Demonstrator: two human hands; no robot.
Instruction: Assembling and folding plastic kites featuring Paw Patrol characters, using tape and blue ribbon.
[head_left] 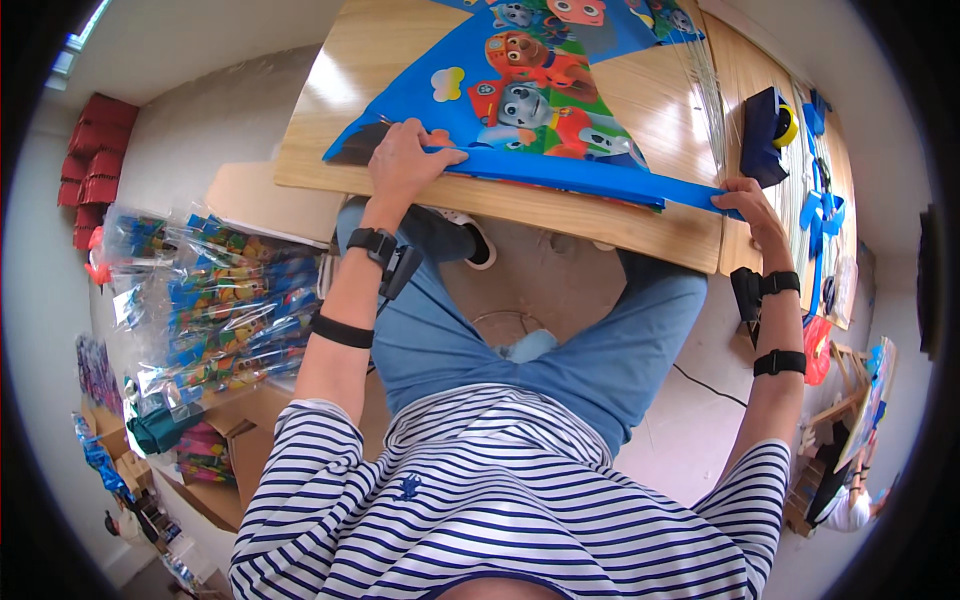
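Observation:
A blue triangular sheet printed with cartoon dogs (540,105), resembling a kite sail, lies on the wooden table in front of me. A long flat blue strip (580,177) runs along its near edge and reaches past the sheet on the right. My left hand (405,162) bears on the sheet's near left corner, with thumb and fingers closed at the strip's left part; some fingertips are hidden. At the strip's right end, my right hand (755,208) pinches it between thumb and fingers, just beyond the table's front edge.
A dark tape dispenser with a yellow roll (770,137) stands at the right, near thin pale rods (707,90) and blue ribbons (822,215). On the left are clear-bagged printed packs (235,300), an open cardboard box (255,450) and red bundles (98,165).

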